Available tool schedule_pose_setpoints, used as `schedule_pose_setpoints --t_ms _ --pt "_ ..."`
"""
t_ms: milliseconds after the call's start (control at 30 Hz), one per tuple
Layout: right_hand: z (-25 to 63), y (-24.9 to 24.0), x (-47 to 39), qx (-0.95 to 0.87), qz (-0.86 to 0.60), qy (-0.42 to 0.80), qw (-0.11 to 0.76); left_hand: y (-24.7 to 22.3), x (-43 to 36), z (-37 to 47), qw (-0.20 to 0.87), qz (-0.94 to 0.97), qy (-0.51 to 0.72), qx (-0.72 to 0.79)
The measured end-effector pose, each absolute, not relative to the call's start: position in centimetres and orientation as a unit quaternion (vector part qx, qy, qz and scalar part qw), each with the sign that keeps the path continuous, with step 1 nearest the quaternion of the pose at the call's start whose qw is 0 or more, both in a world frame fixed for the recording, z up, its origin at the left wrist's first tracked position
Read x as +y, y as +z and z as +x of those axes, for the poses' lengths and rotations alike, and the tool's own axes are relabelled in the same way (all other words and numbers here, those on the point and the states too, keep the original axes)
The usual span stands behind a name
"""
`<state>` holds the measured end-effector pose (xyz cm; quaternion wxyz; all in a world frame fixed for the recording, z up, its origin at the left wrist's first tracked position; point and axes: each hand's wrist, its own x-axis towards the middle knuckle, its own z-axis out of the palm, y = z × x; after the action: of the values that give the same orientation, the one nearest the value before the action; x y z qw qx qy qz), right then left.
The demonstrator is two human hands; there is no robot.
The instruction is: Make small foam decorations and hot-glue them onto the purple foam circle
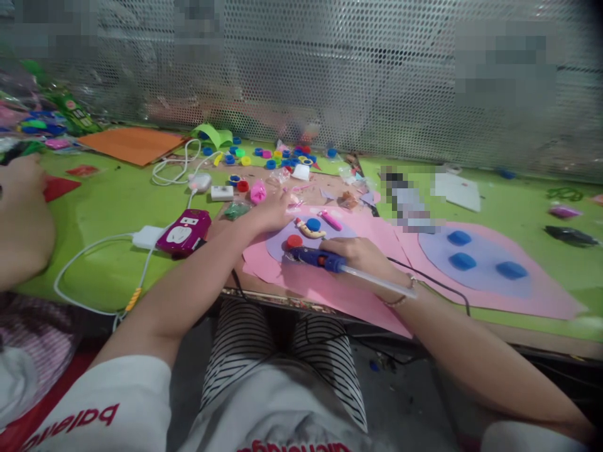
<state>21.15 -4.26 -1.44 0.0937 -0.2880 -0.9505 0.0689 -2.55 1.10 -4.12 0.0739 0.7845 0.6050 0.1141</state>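
My right hand (360,256) is closed around a blue hot glue gun (313,256), with a long clear glue stick (377,280) jutting from its back. Its nozzle is close to a red bottle cap (294,241) on a purple paper shape (277,246). Just beyond lie a cream, banana-like piece (311,231), a blue cap (313,224) and a pink piece (331,220). Pink paper (330,295) lies beneath the purple shape. My left hand (276,212) has its fingers bent together at the paper's far left edge, by small pink and clear scraps; what they pinch is hidden.
A second pink sheet (546,298) at right bears a purple oval with blue pieces (461,261). A magenta power socket (183,233) with white cables stands left. Loose bottle caps (271,164) lie before the perforated metal panel (301,75). Another person's arm (23,220) is at far left.
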Motion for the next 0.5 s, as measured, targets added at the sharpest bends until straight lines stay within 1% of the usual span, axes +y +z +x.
schedule_pose_setpoints --t_ms 233,500 --pt "20.81 -1.15 -5.09 -0.93 -0.337 0.091 0.114 -4.34 1.28 -2.7 0.062 0.788 0.104 0.604" --pt "20.91 -1.34 -5.07 -0.93 -0.319 0.098 0.156 -4.31 1.45 -2.82 0.071 0.792 0.124 0.593"
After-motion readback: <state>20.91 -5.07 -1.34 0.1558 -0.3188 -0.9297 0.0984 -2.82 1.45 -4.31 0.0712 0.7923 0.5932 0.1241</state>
